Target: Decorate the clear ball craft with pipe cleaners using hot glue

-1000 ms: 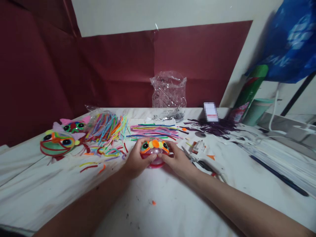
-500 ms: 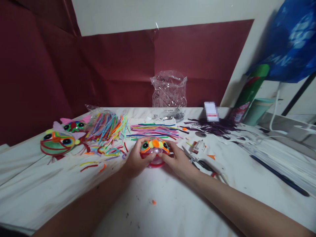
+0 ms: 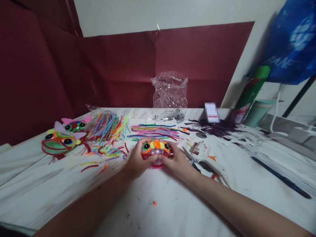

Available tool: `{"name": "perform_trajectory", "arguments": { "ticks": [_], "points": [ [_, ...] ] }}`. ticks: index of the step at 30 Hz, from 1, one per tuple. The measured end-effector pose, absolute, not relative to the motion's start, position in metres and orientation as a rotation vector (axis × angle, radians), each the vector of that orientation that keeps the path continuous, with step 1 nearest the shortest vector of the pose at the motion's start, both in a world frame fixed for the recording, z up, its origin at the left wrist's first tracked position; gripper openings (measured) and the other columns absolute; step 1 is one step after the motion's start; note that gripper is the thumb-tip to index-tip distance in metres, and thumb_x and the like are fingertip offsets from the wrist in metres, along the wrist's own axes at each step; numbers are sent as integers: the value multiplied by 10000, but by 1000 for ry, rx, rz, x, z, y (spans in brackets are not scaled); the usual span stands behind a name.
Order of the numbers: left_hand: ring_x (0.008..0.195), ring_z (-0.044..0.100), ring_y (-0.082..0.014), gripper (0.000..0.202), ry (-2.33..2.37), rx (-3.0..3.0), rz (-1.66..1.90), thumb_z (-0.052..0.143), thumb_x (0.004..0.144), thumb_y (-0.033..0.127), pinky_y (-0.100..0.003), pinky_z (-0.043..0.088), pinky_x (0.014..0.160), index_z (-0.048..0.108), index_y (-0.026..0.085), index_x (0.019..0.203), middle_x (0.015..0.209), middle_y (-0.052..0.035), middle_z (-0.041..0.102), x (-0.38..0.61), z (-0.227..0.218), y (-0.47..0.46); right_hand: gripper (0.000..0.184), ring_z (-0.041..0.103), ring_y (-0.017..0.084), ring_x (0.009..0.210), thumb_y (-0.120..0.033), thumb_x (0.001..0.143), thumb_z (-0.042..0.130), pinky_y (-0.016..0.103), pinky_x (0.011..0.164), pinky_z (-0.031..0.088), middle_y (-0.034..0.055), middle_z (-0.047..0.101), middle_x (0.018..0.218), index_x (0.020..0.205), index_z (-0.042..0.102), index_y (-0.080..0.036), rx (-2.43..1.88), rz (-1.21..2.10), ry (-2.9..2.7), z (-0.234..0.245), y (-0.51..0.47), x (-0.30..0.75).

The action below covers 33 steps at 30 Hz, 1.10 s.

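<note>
Between both hands is a small craft animal head (image 3: 156, 152) with dark round eyes, an orange nose, yellow dots and a red lower rim. My left hand (image 3: 140, 158) is closed round its left side, thumb on the front. My right hand (image 3: 176, 161) grips the opposite side, its thumb close to the other one. The fingers behind the head are hidden. Right of my right hand lie scissors (image 3: 189, 154) and a white hot glue gun (image 3: 200, 149). Pipe cleaners (image 3: 154, 131) are spread just behind the head.
Two finished-looking craft heads, one green-faced (image 3: 58, 144) and one pink-eared (image 3: 75, 125), sit at left beside a bundle of pipe cleaners (image 3: 106, 128). Purple strands (image 3: 219, 126) lie at back right. A clear plastic bag (image 3: 170, 90) stands behind. An orange scrap (image 3: 154, 203) lies in front.
The view has shifted very slightly. Both hands keep the same hold on the craft head, which stays in nearly the same place.
</note>
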<state>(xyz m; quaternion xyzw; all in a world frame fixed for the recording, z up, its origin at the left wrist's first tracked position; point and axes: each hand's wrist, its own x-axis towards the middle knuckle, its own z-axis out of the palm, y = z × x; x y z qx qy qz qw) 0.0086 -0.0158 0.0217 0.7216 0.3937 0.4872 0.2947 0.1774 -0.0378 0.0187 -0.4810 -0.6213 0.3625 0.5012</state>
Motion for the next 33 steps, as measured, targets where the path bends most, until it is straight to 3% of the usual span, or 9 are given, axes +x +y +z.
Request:
{"name": "perform_trajectory", "arguments": {
  "ticks": [10, 22, 33],
  "points": [
    [1139, 533, -263, 507, 1028, 1931, 1303, 681, 698, 279, -391, 422, 963, 465, 202, 1150, 1202, -93, 575, 6, 19, -14, 563, 609, 248, 997, -441, 672, 683, 376, 854, 494, 105, 626, 1126, 1131, 500, -171, -1161, 884, -1464, 16, -36, 179],
    [1158, 531, -255, 484, 915, 1917, 1275, 657, 741, 254, -388, 408, 993, 457, 206, 1179, 1236, -94, 561, 3, 16, -10, 496, 617, 228, 979, -402, 746, 647, 361, 842, 497, 84, 637, 1115, 1165, 498, -183, -1134, 897, -1481, 13, -34, 182],
    [1152, 531, -252, 470, 931, 1917, 1282, 651, 748, 257, -393, 410, 992, 460, 203, 1174, 1235, -95, 557, 4, 16, -11, 547, 612, 239, 1006, -405, 756, 653, 381, 872, 490, 102, 639, 1145, 1217, 484, -164, -1153, 854, -1516, 10, -32, 183]
  ]
}}
